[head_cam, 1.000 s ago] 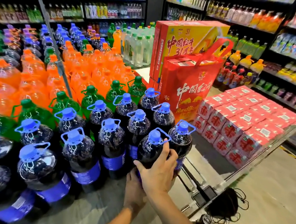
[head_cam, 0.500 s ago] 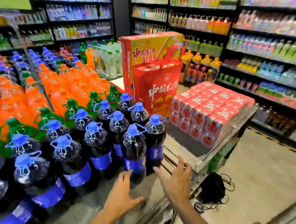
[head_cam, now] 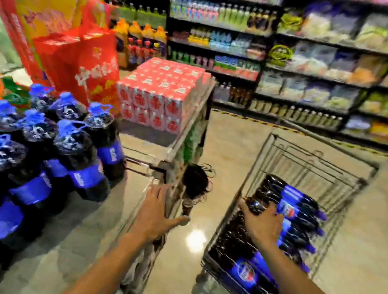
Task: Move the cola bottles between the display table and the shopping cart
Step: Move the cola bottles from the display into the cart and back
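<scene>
Cola bottles [head_cam: 277, 226]: lying stacked in the cart [head_cam: 312, 165]; more standing upright on the bench [head_cam: 111, 212].
Right hand [head_cam: 261, 221]: reaching into the cart, fingers curling over the top bottle's dark end; the picture is blurring, but it is reading as a grip on that bottle.
Left hand [head_cam: 156, 214]: hovering open, fingers spread, at the bench edge, holding nothing.
Step in hand: likely lifting one bottle out; taking the neck firmly and supporting the body with the left hand should be steadying the weight.
Beyond: red cartons [head_cam: 161, 90] sitting further along the bench.
</scene>
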`<state>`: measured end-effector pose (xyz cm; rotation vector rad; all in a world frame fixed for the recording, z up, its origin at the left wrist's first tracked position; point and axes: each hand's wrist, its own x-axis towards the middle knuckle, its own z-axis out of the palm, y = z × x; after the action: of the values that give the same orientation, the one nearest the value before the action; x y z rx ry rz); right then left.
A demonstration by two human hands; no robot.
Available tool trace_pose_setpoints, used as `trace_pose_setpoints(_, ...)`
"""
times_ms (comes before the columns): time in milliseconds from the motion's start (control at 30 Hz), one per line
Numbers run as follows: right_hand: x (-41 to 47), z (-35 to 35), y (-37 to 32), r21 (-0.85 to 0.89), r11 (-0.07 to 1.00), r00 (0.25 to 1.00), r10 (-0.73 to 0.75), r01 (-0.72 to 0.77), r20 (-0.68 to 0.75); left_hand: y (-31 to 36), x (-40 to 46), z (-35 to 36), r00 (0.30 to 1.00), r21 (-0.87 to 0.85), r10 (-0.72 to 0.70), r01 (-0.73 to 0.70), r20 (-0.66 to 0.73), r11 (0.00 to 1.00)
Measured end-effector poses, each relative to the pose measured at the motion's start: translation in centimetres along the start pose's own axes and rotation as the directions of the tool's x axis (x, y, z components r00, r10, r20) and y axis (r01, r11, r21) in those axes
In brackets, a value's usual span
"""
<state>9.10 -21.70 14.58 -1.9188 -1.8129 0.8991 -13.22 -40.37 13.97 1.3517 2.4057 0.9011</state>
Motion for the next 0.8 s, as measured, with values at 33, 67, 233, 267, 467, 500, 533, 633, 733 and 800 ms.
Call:
trace_pose_setpoints(33,0.3,-1.4,1.6,0.015,0.999,0.999,0.035,-0.035,-0.02,1.7,0.4,1.0,0.998,0.013,0.015,-0.016,0.057,1.0)
trace_pose_setpoints(67,0.5,-2.4,3.0,0.03,0.998,0.998,0.061,-0.06,-0.029,3.1,0.6,1.9,0.995,0.025,0.034,-0.037,0.093,0.999)
trace_pose_setpoints(233,2.1,-6.5,10.3,0.175,0.961,0.972,0.228,-0.216,-0.054,9.2,1.8,7.3,0.962,0.093,0.148,-0.173,0.231,0.98)
trace_pose_setpoints(267,2.4,-7.1,11.6,0.181,0.948,0.961,0.272,-0.261,-0.04,10.2,2.0,8.4,0.95,0.102,0.163,-0.196,0.267,0.975)
trace_pose_setpoints(467,3.0,-8.4,17.4,0.227,0.867,0.892,0.451,-0.444,0.019,13.9,1.4,14.2,0.886,0.18,0.19,-0.288,0.423,0.941)
trace_pose_setpoints(500,3.0,-8.3,18.1,0.235,0.858,0.887,0.46,-0.456,0.04,14.3,1.3,14.8,0.881,0.186,0.177,-0.282,0.438,0.941)
trace_pose_setpoints(533,3.1,-8.1,18.6,0.245,0.851,0.883,0.465,-0.465,0.062,14.4,1.2,15.6,0.878,0.195,0.168,-0.28,0.447,0.94)
trace_pose_setpoints(633,3.1,-7.1,19.5,0.269,0.818,0.861,0.494,-0.508,0.125,14.3,1.2,17.2,0.87,0.209,0.137,-0.262,0.473,0.942)
trace_pose_setpoints(733,3.0,-5.6,19.8,0.331,0.777,0.844,0.511,-0.535,0.165,13.5,2.1,18.6,0.859,0.215,0.126,-0.262,0.496,0.941)
trace_pose_setpoints(800,3.3,-4.1,19.9,0.348,0.741,0.818,0.541,-0.574,0.196,13.0,3.6,19.5,0.84,0.224,0.131,-0.286,0.527,0.932)
